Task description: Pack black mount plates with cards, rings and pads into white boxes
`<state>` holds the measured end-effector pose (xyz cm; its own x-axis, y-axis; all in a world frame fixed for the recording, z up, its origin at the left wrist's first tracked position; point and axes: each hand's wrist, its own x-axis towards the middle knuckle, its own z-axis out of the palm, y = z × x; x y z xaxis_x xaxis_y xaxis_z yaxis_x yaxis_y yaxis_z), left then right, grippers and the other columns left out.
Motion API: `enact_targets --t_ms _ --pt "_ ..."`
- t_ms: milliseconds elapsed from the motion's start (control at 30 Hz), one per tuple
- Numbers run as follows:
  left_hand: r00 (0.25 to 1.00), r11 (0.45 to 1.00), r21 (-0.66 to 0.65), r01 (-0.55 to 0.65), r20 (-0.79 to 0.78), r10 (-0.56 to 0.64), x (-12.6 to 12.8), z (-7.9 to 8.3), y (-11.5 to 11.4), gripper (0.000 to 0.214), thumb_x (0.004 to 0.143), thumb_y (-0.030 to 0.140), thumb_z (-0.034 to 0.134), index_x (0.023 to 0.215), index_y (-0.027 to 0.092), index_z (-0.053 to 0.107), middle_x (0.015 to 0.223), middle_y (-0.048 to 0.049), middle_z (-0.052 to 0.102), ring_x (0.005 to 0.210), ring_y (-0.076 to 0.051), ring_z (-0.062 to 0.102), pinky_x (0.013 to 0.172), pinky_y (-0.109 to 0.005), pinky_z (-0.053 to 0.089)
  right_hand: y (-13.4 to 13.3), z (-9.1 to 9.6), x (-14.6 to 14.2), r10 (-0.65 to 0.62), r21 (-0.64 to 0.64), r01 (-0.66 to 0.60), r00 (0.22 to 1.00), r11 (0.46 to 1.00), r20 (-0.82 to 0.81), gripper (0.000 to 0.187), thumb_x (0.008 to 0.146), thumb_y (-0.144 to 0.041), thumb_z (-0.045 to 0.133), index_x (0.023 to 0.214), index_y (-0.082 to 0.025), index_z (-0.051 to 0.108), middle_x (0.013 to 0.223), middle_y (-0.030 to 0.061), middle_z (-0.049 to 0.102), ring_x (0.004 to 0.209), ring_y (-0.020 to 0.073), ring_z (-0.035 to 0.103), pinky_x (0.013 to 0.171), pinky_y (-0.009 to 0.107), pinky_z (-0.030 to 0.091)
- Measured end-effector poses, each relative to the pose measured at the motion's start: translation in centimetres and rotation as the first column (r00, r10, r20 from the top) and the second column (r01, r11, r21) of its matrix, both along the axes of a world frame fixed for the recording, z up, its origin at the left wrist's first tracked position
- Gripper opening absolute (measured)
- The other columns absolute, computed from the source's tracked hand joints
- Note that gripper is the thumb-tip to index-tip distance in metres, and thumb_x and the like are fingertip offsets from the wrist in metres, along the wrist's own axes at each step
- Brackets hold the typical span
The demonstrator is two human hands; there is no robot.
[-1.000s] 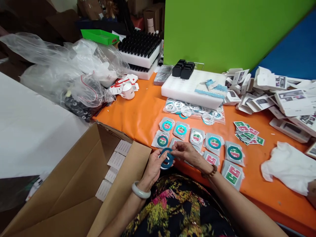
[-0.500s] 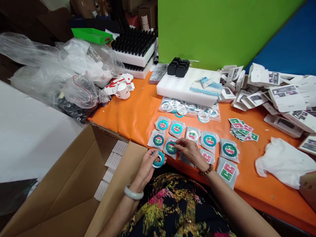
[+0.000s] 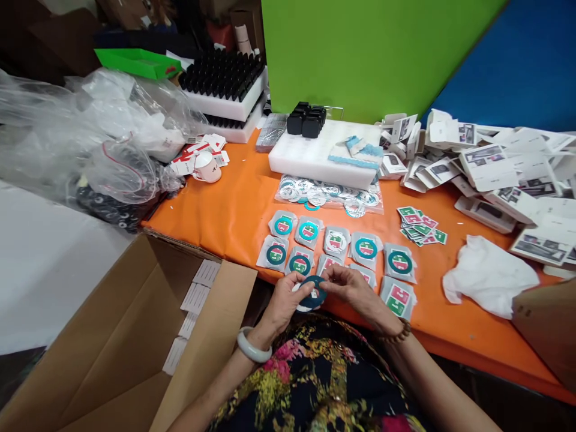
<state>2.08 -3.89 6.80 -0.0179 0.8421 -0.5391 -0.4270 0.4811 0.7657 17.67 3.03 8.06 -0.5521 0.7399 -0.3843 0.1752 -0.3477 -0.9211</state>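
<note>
My left hand (image 3: 282, 305) is closed on a small stack of flat rings (image 3: 317, 295), dark teal on top with a white edge below. Against the right side of the top ring, the thumb and fingers of my right hand (image 3: 355, 292) are pinched at its rim. Just beyond my hands lie two rows of grey wrapped packets, each with a red-and-green card. A teal ring (image 3: 275, 262) rests on one at the left end, and a white ring (image 3: 345, 241) on another. One front packet (image 3: 398, 298) at the right shows its card without a ring. My fingers partly hide the middle front packets.
Behind the packets lies a clear bag of rings (image 3: 327, 193), against a white foam block (image 3: 321, 153). Loose cards (image 3: 420, 227), white cloth (image 3: 488, 277) and piled white boxes (image 3: 490, 168) occupy the right. An open cardboard box (image 3: 99, 306) stands at left, near a mug (image 3: 207, 167).
My right hand has left the front-row packet and come to the rings in my left hand. The left hand has moved right, and the view has shifted slightly.
</note>
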Motion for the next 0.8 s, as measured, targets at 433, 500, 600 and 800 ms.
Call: enact_targets --t_ms 433,500,600,800 --pt "0.987 0.990 -0.087 -0.115 0.102 0.123 -0.6 1.0 0.3 0.045 0.059 0.040 0.082 0.084 0.015 0.054 0.072 -0.0017 0.068 0.063 -0.017 0.067 0.060 -0.028 0.055 1.9 -2.8 2.0 -0.284 0.300 0.220 0.940 0.928 0.188 0.034 0.067 -0.051 0.071 0.070 -0.020 0.057 0.059 -0.0004 0.057 0.055 0.0143 0.050 0.052 0.028 0.042" --pt "0.988 0.994 -0.078 -0.081 0.129 0.090 -0.5 1.2 0.3 0.046 0.061 0.039 0.081 0.089 0.015 0.055 0.078 -0.0034 0.070 0.068 -0.019 0.069 0.064 -0.029 0.056 1.6 -3.0 2.0 -0.296 0.461 0.146 0.915 0.875 0.273 0.025 0.076 -0.045 0.064 0.076 -0.020 0.061 0.070 0.0030 0.062 0.061 0.0165 0.053 0.059 0.031 0.044" --pt "0.991 0.999 -0.047 -0.007 0.131 0.013 0.0 1.6 0.6 0.045 0.062 0.040 0.081 0.088 0.016 0.053 0.078 -0.0040 0.070 0.069 -0.020 0.070 0.065 -0.030 0.056 1.0 -2.3 2.3 -0.339 0.593 0.105 0.892 0.798 0.299 0.021 0.082 -0.040 0.058 0.085 -0.020 0.065 0.085 0.0072 0.064 0.067 0.0182 0.056 0.066 0.033 0.044" --pt "0.991 0.992 -0.049 0.116 0.072 -0.112 2.0 1.6 1.7 0.045 0.061 0.045 0.079 0.081 0.017 0.049 0.068 -0.0023 0.069 0.058 -0.019 0.068 0.058 -0.028 0.054 -0.5 -0.3 2.6 -0.151 0.183 0.134 0.985 0.974 0.086 0.031 0.076 -0.050 0.063 0.076 -0.020 0.062 0.071 0.0034 0.065 0.061 0.0154 0.056 0.056 0.027 0.043"
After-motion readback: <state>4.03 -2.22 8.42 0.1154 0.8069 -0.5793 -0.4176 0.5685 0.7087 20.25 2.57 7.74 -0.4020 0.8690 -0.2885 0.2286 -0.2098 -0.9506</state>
